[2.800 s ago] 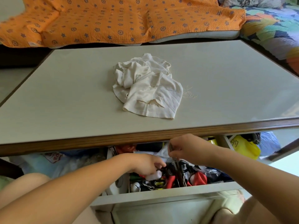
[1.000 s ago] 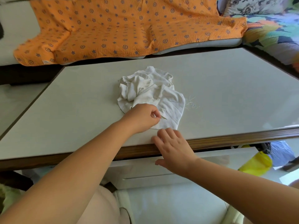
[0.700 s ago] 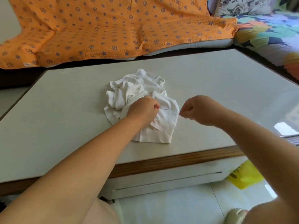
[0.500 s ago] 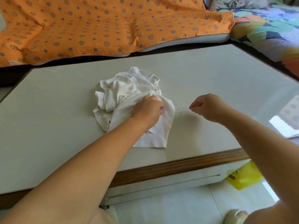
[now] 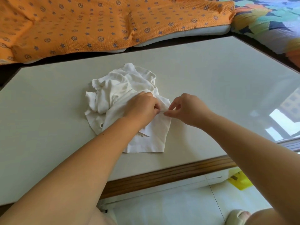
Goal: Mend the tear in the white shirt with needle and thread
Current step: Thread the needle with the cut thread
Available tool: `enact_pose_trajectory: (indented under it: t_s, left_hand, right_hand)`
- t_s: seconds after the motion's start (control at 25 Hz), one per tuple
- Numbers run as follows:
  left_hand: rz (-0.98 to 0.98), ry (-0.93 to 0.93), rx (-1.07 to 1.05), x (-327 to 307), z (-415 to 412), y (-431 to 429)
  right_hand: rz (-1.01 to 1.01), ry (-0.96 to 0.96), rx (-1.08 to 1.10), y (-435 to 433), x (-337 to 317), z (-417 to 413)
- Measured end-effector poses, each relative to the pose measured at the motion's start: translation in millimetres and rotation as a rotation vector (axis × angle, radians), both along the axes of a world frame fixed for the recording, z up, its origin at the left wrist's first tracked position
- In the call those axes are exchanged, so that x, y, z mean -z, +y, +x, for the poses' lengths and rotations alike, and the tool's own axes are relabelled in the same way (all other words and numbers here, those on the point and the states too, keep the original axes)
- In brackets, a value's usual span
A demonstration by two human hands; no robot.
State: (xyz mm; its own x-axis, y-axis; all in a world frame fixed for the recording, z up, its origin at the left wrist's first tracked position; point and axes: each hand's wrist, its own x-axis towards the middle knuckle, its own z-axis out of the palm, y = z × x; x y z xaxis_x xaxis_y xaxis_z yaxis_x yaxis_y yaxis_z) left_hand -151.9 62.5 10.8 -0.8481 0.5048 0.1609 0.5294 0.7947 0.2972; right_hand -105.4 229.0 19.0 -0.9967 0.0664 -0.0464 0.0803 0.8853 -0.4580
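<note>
Left of left hand [image 5: 141,109]: crumpled white shirt [image 5: 116,93] blocks.
Right of right hand [image 5: 186,109]: bare table [image 5: 219,82], open passage.

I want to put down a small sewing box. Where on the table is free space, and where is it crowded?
The table is bare right of the white shirt up to the far right edge, and left of it to the left edge. A bare strip runs behind it toward the orange blanket. The middle is crowded: left hand and right hand work there.
</note>
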Motion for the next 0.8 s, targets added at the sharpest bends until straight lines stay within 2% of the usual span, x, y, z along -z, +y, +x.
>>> enact_pose_trajectory:
  t_s: [0.12,0.2,0.28,0.36,0.48,0.56,0.64,0.72,0.8]
  left_hand:
    - [0.061,-0.047,-0.033,-1,2,-7]
    - [0.154,-0.118,-0.084,-4,5,-11]
    - [0.264,-0.199,-0.124,-10,8,-14]
    - [0.283,-0.248,-0.132,-13,10,-18]
    - [0.099,-0.273,-0.123,-10,12,-19]
    - [0.05,-0.166,-0.111,-9,12,-17]
    - [0.214,-0.139,-0.044,-15,14,-10]
    - [0.478,-0.37,0.078,-28,22,2]
    - [0.634,-0.602,0.165,-37,31,12]
  right_hand:
    - [0.107,-0.009,0.029,-11,7,-1]
    - [0.083,-0.002,0.063,-13,5,-1]
    - [-0.056,-0.028,0.11,-9,-4,0]
    - [-0.254,-0.049,0.168,-3,-14,3]
    - [-0.514,-0.06,0.24,7,-28,8]
    - [-0.611,-0.066,0.206,13,-35,13]
    - [-0.648,-0.074,0.134,17,-42,18]
    - [-0.668,-0.086,0.067,19,-47,24]
    - [-0.687,-0.075,0.028,20,-51,28]
